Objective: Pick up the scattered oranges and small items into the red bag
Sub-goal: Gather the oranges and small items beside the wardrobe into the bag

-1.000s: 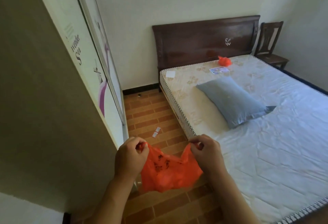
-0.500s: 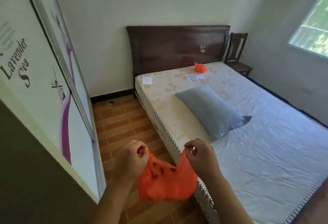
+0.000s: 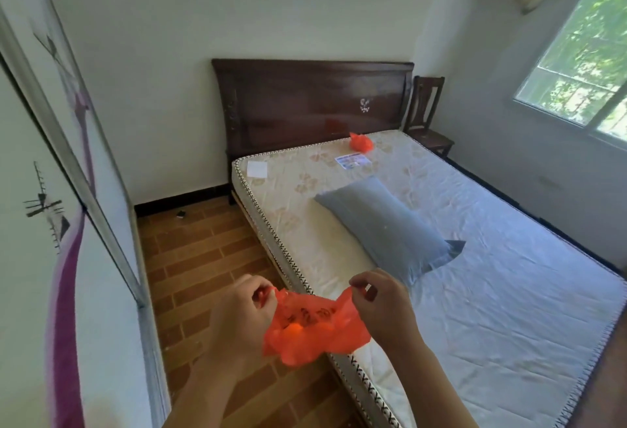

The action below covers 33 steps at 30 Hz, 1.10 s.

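Both hands, left hand (image 3: 239, 312) and right hand (image 3: 381, 305), pinch the red bag (image 3: 314, 329) open at six o'clock; gathering seems underway, so next likely reach toward twelve o'clock's small red bundle (image 3: 361, 141).

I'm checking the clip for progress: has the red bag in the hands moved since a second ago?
Yes. The red bag was held over the brick floor beside the bed; it now overlaps the mattress edge, so it has shifted toward the bed.
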Tool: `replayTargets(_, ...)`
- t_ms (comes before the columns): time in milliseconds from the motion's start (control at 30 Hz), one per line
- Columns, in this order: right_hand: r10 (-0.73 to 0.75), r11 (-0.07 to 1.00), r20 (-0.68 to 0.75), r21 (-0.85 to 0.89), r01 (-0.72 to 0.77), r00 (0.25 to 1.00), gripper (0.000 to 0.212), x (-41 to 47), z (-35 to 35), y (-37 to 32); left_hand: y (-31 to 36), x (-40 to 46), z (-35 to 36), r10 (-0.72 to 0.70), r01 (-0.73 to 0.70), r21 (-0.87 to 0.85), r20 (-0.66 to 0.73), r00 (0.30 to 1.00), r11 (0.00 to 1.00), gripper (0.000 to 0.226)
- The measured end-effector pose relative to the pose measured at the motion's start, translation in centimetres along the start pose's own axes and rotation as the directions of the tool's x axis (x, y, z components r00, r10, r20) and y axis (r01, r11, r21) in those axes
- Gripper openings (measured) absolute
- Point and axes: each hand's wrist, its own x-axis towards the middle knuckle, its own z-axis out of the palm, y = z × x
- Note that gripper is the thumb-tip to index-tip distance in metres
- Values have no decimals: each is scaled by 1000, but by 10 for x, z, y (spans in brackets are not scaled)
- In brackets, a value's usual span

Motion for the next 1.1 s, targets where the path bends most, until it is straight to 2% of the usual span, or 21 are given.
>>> replayTargets(200, -47, 998, 90, 53, 42, 995, 22, 72, 32, 15, -17, 43, 14, -88, 91, 45, -78, 993, 995, 9)
replayTargets(333, -117, 989, 181, 110, 98, 976, 24, 136, 52, 24, -16, 76, 24, -143, 159, 99, -148, 979, 982, 17)
replayTargets(433, -175, 978, 206, 153, 145, 963, 21, 180, 66, 31, -9, 96, 29, -197, 225, 138, -194, 961, 964, 14)
replayTargets(633, -287, 943, 317, 260, 209, 904, 19, 230, 113, 33, -8, 104, 29, -331, 398, 186, -311, 891, 898, 10)
replayTargets(800, -353, 912, 391, 348, 218, 850, 18, 237, 147, 22, -12, 91, 20, -436, 523, 207, -351, 829, 827, 13)
replayTargets(967, -334, 911, 446, 379, 163, 830, 19, 243, 160, 14, -20, 100, 5, -434, 547, 222, -406, 804, 807, 10)
replayTargets(1100, -316, 924, 437, 343, 169, 842, 18, 256, 165, 7, -30, 114, 3, -411, 519, 204, -404, 817, 830, 10)
